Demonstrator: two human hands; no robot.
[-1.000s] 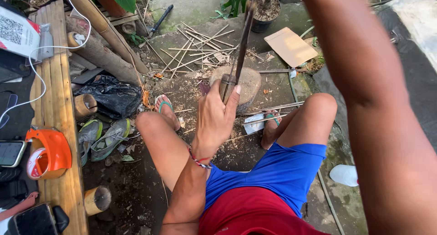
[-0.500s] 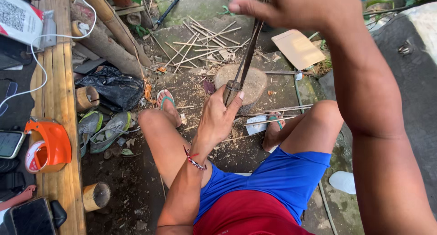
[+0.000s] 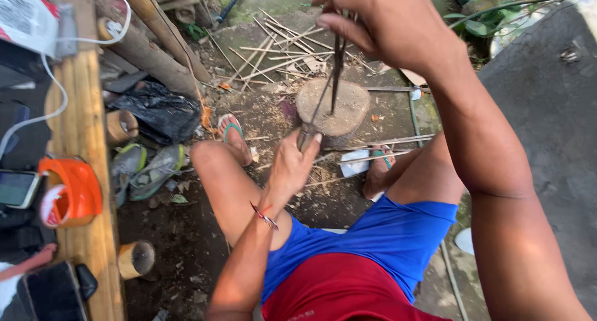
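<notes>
Bamboo stick (image 3: 336, 66) upright between both hands (image 3: 292, 165)

place: outdoor backyard work spot
ground: bare dirt, wood shavings, scattered bamboo sticks (image 3: 273, 53)
work surface: round wood block (image 3: 336, 106)
side: plank bench (image 3: 84, 172) with tape roll (image 3: 68, 193)
edge: green plants (image 3: 482, 25)

Blue shorts (image 3: 398, 234) — orange tape dispenser (image 3: 71, 190).
</notes>
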